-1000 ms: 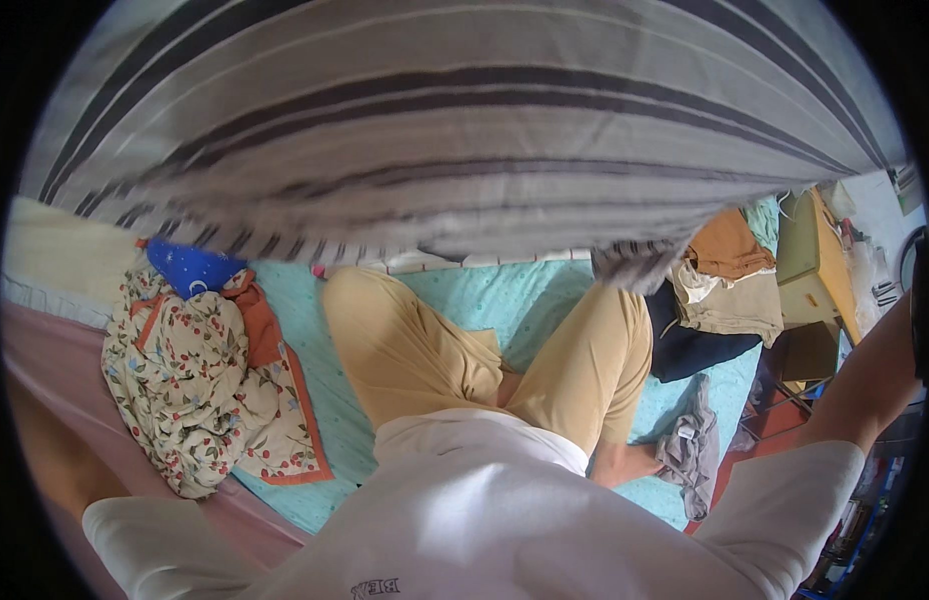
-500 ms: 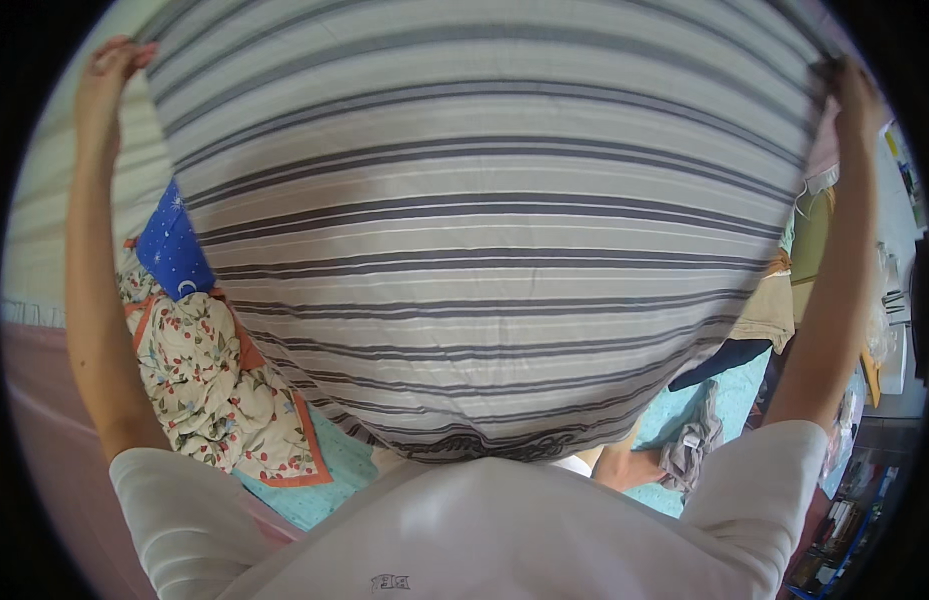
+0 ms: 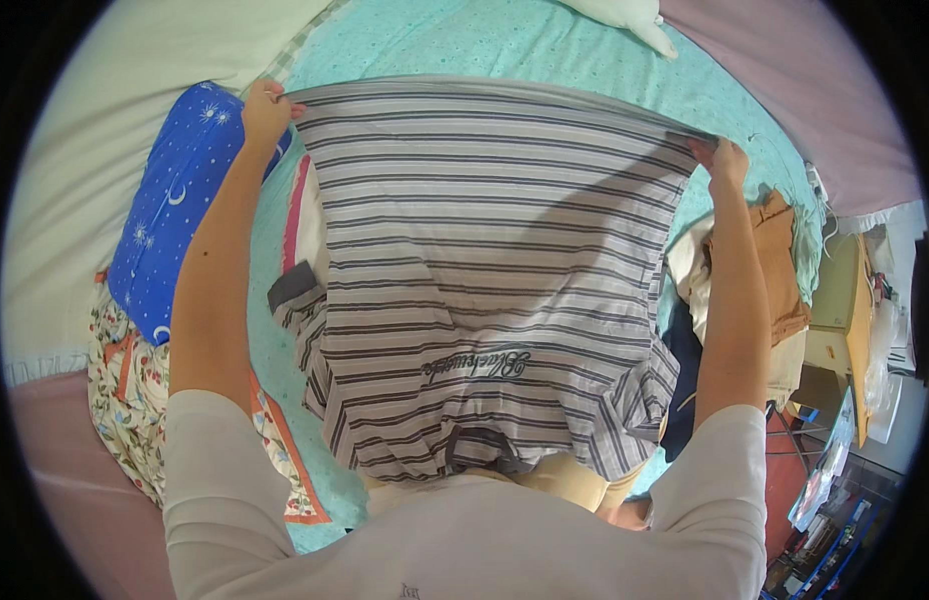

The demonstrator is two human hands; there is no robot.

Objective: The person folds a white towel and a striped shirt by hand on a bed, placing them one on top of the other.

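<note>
A grey and white striped T-shirt point(image 3: 485, 230) is spread out between my hands, its collar towards my body and its hem stretched along the far side. My left hand point(image 3: 271, 112) pinches the far left corner of the hem. At the far right corner, my right hand point(image 3: 723, 158) grips the hem in the same way. Dark lettering shows near the collar, upside down to me. Both short sleeves hang loosely at the near sides, and the dark collar lies just in front of my lap.
The shirt is over a turquoise bed sheet point(image 3: 415, 40). On the left are a blue pillow point(image 3: 175, 200) with moons and a cherry-print quilt point(image 3: 125, 400). To the right lie brown and beige clothes point(image 3: 780, 260) and a dark navy garment point(image 3: 682, 375). A blue-edged crate point(image 3: 835, 560) sits lower right.
Both hands have come down and closer together, still holding the hem. The shirt, raised in front of me before, now lies lower and flatter, showing its collar and sleeves.
</note>
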